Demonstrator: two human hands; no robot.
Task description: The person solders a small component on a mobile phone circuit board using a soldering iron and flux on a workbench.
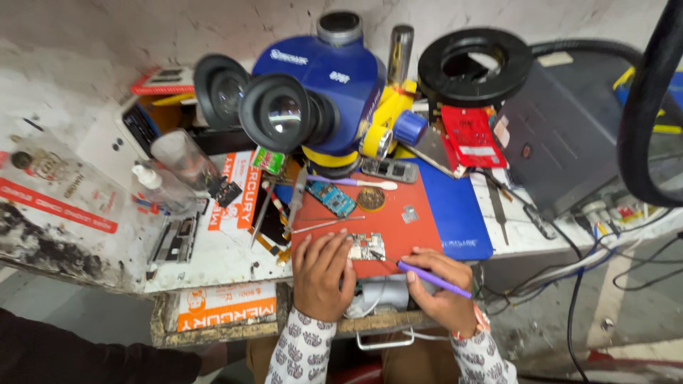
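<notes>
My left hand [321, 274] rests palm-down at the near edge of a red work mat [398, 231], its fingertips holding down a small circuit board [367, 247]. My right hand [441, 284] grips a purple pen-shaped tool [432, 278] whose thin tip points left at that board. Both wrists wear patterned white sleeves. A blue and yellow stereo microscope [324, 92] stands over the mat's far side.
On the mat lie a blue circuit board [331, 198], a round brown tin [371, 199], tweezers [324, 225] and a purple-handled brush [356, 183]. A blue mat [459, 217] lies right of it, a black ring light [474, 65] and grey box [562, 135] behind. Bottles [178, 171] stand left, cables [590, 263] hang right.
</notes>
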